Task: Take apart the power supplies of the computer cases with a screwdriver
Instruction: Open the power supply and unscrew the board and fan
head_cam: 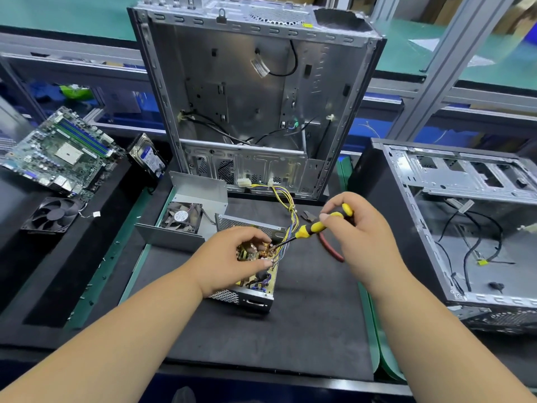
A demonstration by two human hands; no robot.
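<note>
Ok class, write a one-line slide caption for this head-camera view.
Right hand drives a yellow screwdriver into the opened power supply, steadied by the left hand.

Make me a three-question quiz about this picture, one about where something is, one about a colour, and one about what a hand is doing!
1. Where is the green motherboard?
A. on the far left
B. inside the right case
C. under the hands

2. What colour is the screwdriver handle?
A. all blue
B. yellow and black
C. white

3. What is the right hand doing?
A. resting flat
B. holding the red pliers
C. gripping the screwdriver

Answers: 1 A, it lies left beside the black loose fan. 2 B, yellow with black bands. 3 C, fingers curl round the handle while the left hand rests on the opened metal power supply box.
</note>
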